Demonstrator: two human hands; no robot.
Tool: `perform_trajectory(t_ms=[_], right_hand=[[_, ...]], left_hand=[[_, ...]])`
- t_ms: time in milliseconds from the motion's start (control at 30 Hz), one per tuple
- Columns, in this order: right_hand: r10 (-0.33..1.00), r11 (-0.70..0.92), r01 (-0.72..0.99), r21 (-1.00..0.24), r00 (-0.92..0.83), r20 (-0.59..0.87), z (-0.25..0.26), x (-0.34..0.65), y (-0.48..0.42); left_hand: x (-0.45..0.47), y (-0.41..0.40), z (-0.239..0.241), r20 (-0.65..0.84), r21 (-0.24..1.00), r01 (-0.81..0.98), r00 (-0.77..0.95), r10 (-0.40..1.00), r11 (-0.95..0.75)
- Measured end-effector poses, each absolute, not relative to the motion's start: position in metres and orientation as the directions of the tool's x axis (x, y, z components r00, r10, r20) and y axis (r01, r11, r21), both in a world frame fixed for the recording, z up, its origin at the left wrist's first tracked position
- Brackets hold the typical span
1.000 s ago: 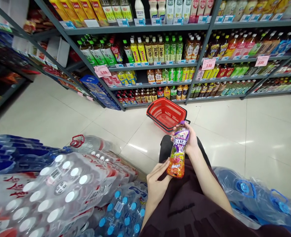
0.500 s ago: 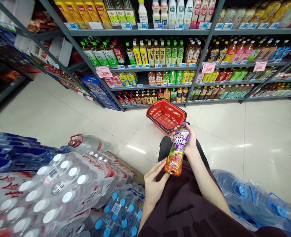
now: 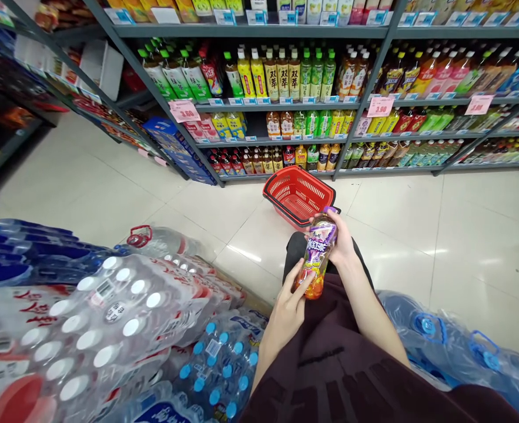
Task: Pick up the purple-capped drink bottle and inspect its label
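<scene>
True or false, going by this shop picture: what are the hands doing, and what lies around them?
1. Both hands hold one bottle. True: the right hand grips near its top, the left hand its bottom.
2. The red basket holds several bottles. False: nothing shows inside it.
3. The basket sits on the floor before the shelves. True.
4. The water packs lie on the person's right. False: they are on the left.
5. The bottle's label is plain white. False: purple and orange.
</scene>
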State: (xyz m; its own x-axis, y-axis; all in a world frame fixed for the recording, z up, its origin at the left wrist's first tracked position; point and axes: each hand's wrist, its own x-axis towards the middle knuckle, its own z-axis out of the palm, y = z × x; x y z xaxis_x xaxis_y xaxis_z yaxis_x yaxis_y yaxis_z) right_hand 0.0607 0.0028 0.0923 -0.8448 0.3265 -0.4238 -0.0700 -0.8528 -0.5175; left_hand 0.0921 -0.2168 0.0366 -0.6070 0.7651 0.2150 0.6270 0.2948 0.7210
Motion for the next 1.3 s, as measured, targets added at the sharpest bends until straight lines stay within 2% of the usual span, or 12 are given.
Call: perform_trajectory(t_ms=[133, 267, 333, 433, 500, 567, 733, 967, 1167, 1300], right_hand=[[0.268, -0.815, 0.019, -0.58, -0.875, -0.404, 0.091, 0.063, 0.001], [0.188, -0.787, 0.06, -0.614, -0.925, -0.331, 0.088, 0.067, 0.006], [0.14, -0.803, 0.053, -0.594, -0.952, -0.273, 0.086, 0.068, 0.009], [0.102, -0.863, 0.019, -0.504, -0.972, -0.211, 0.084, 0.07, 0.011], [0.114, -0.898, -0.021, -0.44, -0.976, -0.185, 0.082, 0.071, 0.01], [0.141, -0.91, -0.066, -0.41, -0.978, -0.156, 0.081, 0.071, 0.008], [0.178, -0.9, -0.095, -0.425, -0.971, -0.161, 0.083, 0.07, 0.007], [0.166, -0.89, 0.019, -0.456, -0.918, -0.361, 0.094, 0.068, 0.008], [0.171, -0.884, 0.013, -0.468, -0.922, -0.348, 0.098, 0.069, 0.008], [0.171, -0.876, 0.015, -0.481, -0.924, -0.341, 0.101, 0.071, 0.009]], left_hand=[[0.094, -0.216, 0.036, 0.108, 0.73, 0.595, -0.586, 0.803, 0.336], [0.096, -0.216, 0.035, 0.046, 0.819, 0.482, -0.597, 0.801, 0.312], [0.097, -0.217, 0.035, -0.006, 0.887, 0.361, -0.614, 0.789, 0.287], [0.099, -0.219, 0.041, -0.15, 0.975, 0.049, -0.57, 0.808, 0.216], [0.1, -0.22, 0.049, -0.23, 0.973, -0.134, -0.498, 0.836, 0.188], [0.1, -0.22, 0.057, -0.258, 0.962, -0.203, -0.456, 0.852, 0.183], [0.1, -0.217, 0.061, -0.263, 0.962, -0.193, -0.472, 0.842, 0.192], [0.1, -0.214, 0.05, -0.27, 0.962, -0.125, -0.534, 0.801, 0.241], [0.099, -0.214, 0.048, -0.28, 0.96, -0.136, -0.513, 0.812, 0.245], [0.099, -0.214, 0.045, -0.265, 0.962, -0.08, -0.527, 0.808, 0.263]])
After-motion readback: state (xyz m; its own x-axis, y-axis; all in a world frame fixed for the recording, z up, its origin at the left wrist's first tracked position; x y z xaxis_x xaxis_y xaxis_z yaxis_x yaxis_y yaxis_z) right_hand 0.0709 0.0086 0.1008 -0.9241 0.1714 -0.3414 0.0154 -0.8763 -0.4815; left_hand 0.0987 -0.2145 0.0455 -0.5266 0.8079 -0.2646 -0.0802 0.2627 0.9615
